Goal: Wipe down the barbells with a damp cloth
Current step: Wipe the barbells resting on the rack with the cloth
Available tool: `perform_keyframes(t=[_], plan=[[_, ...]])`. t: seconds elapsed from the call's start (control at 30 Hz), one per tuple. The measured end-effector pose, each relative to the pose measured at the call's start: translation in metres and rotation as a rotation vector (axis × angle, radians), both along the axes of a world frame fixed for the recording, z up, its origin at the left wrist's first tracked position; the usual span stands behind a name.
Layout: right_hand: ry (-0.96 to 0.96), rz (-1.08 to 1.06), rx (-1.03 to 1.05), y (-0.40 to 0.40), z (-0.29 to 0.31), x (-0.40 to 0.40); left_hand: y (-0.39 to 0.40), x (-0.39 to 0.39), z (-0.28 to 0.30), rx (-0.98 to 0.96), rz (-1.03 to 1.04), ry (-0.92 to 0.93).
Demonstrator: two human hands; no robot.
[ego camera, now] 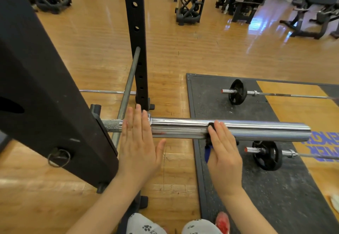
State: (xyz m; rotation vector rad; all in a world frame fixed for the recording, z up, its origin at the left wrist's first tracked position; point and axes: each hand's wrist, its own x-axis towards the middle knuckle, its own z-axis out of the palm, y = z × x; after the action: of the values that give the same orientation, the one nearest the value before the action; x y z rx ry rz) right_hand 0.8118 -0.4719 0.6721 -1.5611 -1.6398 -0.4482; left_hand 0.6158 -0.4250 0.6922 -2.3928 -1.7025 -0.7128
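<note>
- Right hand (224, 153): a dark cloth (209, 143) is pressed under near-straight fingers against the chrome barbell sleeve (256, 130), evidently for wiping along it.
- Left hand (137, 142): laid flat and open, nothing gripped, by the sleeve collar, probably to steady the bar.
- Rack upright (55, 96): the racked bar's inner length is blocked here.
- Rubber mat (293, 188): two plate-loaded barbells (266, 156) are seen below.

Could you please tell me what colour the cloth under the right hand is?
The cloth looks black and blue, in the head view.
</note>
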Motion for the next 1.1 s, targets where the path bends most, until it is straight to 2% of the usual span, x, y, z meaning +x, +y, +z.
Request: perform_keyframes(t=[0.2, 0.33, 0.47, 0.6, 0.73, 0.93, 1.1], plan=[[0.074, -0.088, 0.016, 0.016, 0.013, -0.008, 0.017, 0.005, 0.013, -0.037, 0.013, 0.026], [-0.018, 0.065, -0.052, 0.018, 0.009, -0.042, 0.031, 0.008, 0.028, -0.146, -0.012, 0.005], [-0.079, 0.156, -0.058, 0.010, -0.005, -0.032, 0.025, 0.004, 0.025, -0.106, -0.015, -0.038], [-0.005, 0.002, 0.020, 0.002, 0.001, -0.002, 0.004, -0.003, 0.005, -0.031, 0.004, -0.034], [0.044, -0.091, 0.024, 0.010, 0.006, -0.007, 0.003, -0.001, -0.002, 0.006, 0.009, -0.006], [-0.003, 0.044, -0.014, 0.021, 0.011, -0.039, 0.024, 0.004, 0.009, -0.032, 0.001, 0.003], [-0.084, 0.116, -0.063, 0.010, 0.005, -0.030, 0.030, 0.003, 0.023, -0.091, -0.030, 0.020]])
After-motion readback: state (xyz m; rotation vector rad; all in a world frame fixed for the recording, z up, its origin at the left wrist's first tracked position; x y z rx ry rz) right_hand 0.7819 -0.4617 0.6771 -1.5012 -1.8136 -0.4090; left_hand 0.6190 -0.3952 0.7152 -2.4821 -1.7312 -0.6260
